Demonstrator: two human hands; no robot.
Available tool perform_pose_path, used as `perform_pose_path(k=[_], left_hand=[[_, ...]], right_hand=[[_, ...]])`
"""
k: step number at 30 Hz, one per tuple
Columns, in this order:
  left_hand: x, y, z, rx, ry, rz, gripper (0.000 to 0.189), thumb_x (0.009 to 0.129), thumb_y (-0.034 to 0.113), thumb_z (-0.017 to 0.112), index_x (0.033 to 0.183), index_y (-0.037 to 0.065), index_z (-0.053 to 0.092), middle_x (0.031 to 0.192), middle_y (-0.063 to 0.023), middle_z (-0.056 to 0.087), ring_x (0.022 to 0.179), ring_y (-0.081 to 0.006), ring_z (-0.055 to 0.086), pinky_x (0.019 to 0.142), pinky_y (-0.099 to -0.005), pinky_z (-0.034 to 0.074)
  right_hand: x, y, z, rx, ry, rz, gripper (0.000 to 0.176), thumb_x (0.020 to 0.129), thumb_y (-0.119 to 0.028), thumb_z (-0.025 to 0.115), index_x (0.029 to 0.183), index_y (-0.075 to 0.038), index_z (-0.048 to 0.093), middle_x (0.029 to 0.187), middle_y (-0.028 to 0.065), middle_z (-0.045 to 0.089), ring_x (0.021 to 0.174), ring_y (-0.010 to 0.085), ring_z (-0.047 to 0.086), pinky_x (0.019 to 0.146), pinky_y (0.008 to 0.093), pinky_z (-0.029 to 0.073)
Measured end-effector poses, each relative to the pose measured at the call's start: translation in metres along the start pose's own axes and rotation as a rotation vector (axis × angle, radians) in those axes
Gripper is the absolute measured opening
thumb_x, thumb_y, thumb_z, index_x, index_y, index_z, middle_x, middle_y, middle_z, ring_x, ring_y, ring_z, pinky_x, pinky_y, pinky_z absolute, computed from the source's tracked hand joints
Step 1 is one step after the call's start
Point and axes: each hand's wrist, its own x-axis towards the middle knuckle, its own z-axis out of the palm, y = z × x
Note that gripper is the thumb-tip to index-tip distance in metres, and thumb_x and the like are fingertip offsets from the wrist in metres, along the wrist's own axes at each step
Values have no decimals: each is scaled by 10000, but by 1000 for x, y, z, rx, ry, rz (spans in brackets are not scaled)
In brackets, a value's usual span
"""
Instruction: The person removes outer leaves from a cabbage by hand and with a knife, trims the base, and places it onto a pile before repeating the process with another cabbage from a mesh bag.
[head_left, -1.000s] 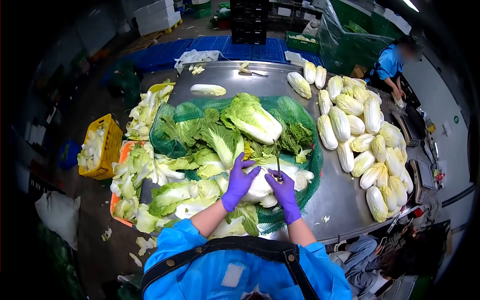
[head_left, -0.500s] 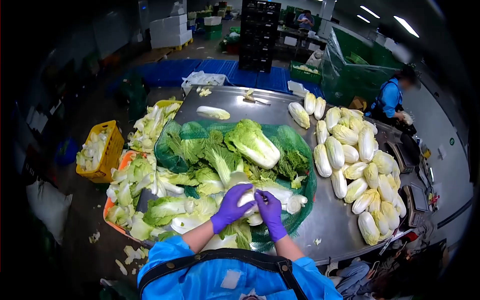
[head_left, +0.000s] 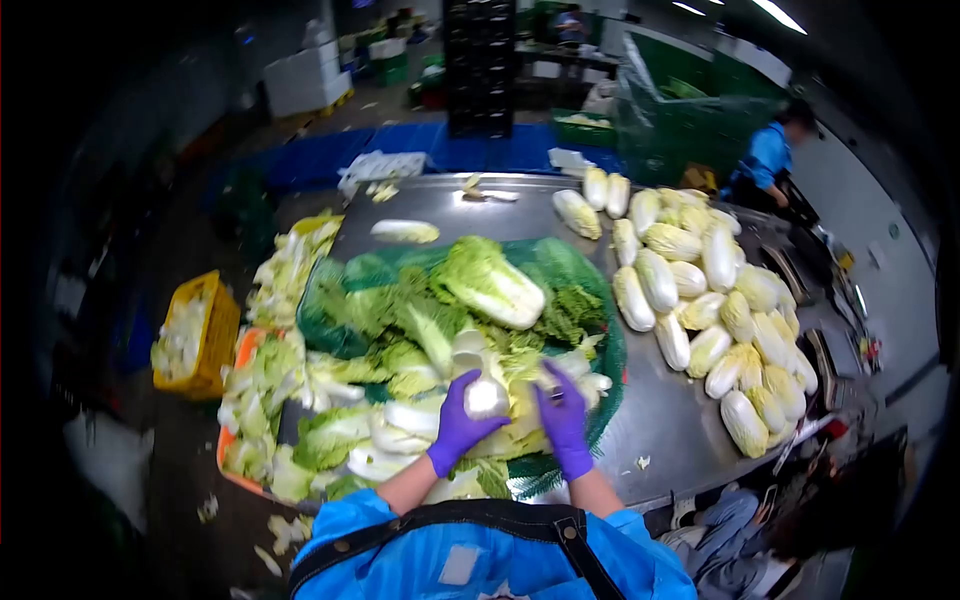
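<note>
My left hand (head_left: pixel 462 422), in a purple glove, grips a napa cabbage (head_left: pixel 487 398) whose round white base faces me. To its right, my purple-gloved right hand (head_left: pixel 564 418) is apart from the cabbage. Its fingers are curled and blurred around something small that I cannot make out. Pale loose leaves (head_left: pixel 522 405) lie between and below the hands. Just beyond, a large untrimmed napa cabbage (head_left: pixel 492 285) with green outer leaves rests on green netting (head_left: pixel 570 262). Stripped leaves (head_left: pixel 340 435) are heaped left of my left hand.
Many peeled cabbages (head_left: pixel 690 275) are piled on the right of the metal table (head_left: pixel 640 440). An orange-rimmed bin (head_left: pixel 232 455) and a yellow crate (head_left: pixel 212 335) hold leaves at left. A knife (head_left: pixel 497 195) lies at the far edge. A co-worker (head_left: pixel 768 160) stands far right.
My right hand has moved away from the cabbage to the right. My left hand still holds the cabbage, now with its base turned towards me. The camera view has shifted slightly.
</note>
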Motion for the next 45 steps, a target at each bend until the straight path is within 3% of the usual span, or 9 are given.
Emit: perform_pose_path(k=[3, 7, 10, 19, 22, 30, 37, 41, 45], left_hand=[[-5, -9, 17, -76, -13, 13, 855, 523, 274, 840, 1204, 3, 399, 1141, -161, 488, 1051, -265, 495, 901, -358, 410], [3, 2, -8, -235, -5, -2, 826, 503, 162, 840, 1193, 12, 411, 1109, -123, 519, 1015, -240, 520, 893, -351, 426], [12, 25, -38, -149, -44, 23, 809, 508, 148, 829, 1189, 14, 413, 1120, -118, 513, 1031, -235, 507, 903, -355, 416], [46, 59, -122, -1331, 251, -382, 567, 766, 268, 566, 1250, 24, 402, 1253, -165, 448, 1151, -329, 430, 1010, -461, 297], [41, 47, -107, -1479, 250, -529, 543, 771, 178, 548, 1253, -7, 380, 1271, -172, 426, 1183, -321, 397, 1025, -453, 280], [-9, 13, -58, -1557, 104, -642, 687, 690, 185, 604, 1292, 20, 317, 1281, -190, 397, 1170, -355, 393, 1023, -467, 285], [-19, 21, -61, -1085, -23, -576, 701, 644, 142, 658, 1263, 14, 354, 1188, -145, 484, 1096, -286, 473, 972, -392, 362], [-20, 40, -45, -338, -208, -211, 795, 566, 198, 776, 1236, 12, 392, 1142, -108, 509, 1058, -211, 490, 938, -327, 377], [-39, 37, -27, -328, -226, -243, 821, 544, 198, 796, 1238, 28, 393, 1181, -112, 490, 1102, -204, 464, 953, -329, 365]], right_hand=[[2, 21, 40, 254, -252, -2, 367, 802, -165, 617, 1139, -31, 559, 1002, 95, 616, 985, 140, 541, 870, 265, 402], [12, 52, 55, 641, -410, 452, 454, 839, -455, 512, 1021, -47, 595, 648, 2, 497, 437, 85, 420, 380, 218, 339], [7, 118, 83, 517, -433, 658, 542, 848, -481, 470, 1145, -31, 518, 855, 51, 589, 424, 101, 429, 359, 226, 342], [-4, 74, 27, 866, -507, 313, 449, 863, -365, 445, 1144, -23, 524, 1068, 49, 601, 492, 78, 458, 458, 213, 397], [-9, 54, 10, 1011, -572, 334, 447, 860, -474, 423, 996, -63, 531, 598, 51, 527, 490, 157, 492, 465, 264, 421], [-51, 60, -1, 1040, -545, 308, 559, 779, -338, 622, 1187, -9, 428, 787, 34, 575, 497, 71, 502, 407, 195, 402], [-47, 42, -14, 489, -314, 179, 565, 731, -116, 682, 1245, -52, 455, 1093, 73, 585, 577, 18, 498, 448, 155, 380], [-49, 8, 4, 270, -320, -278, 666, 647, -84, 743, 1242, -17, 450, 1197, 84, 526, 899, 126, 563, 789, 245, 454], [-49, 16, 25, 340, -426, -108, 711, 647, -73, 752, 1262, 22, 408, 1240, 125, 485, 1094, 166, 475, 926, 295, 387]])
